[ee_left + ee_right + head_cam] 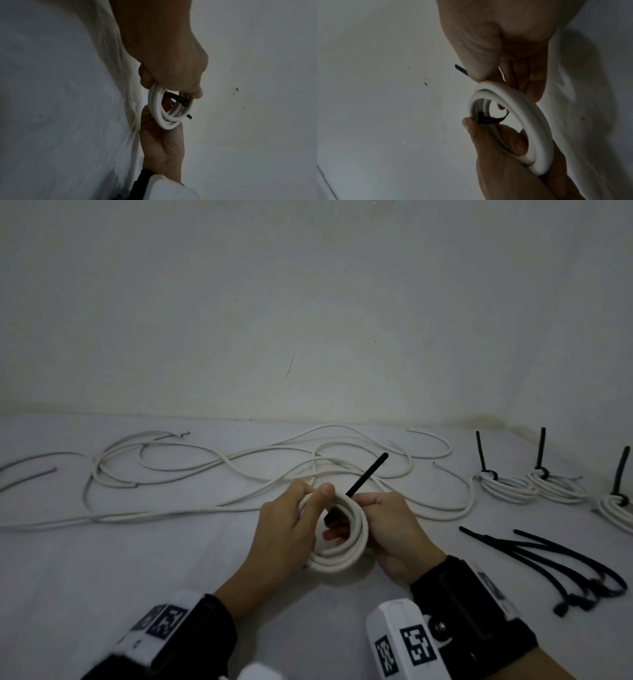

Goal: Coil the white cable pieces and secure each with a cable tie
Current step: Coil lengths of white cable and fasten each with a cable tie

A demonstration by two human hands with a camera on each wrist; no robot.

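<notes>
Here we are gripping the white cable coil in our left hand while our right hand fingers are pinching the black cable tie, risking loops springing loose if either grip slackens.

A hand is reaching down from the top of the left wrist view and curling its fingers over the upper edge of a white cable coil. A second hand is coming up from below and cradling the coil's lower edge. A black cable tie is crossing the coil's strands, its tip poking out to the right. A pale cloth is filling the left side.
</notes>
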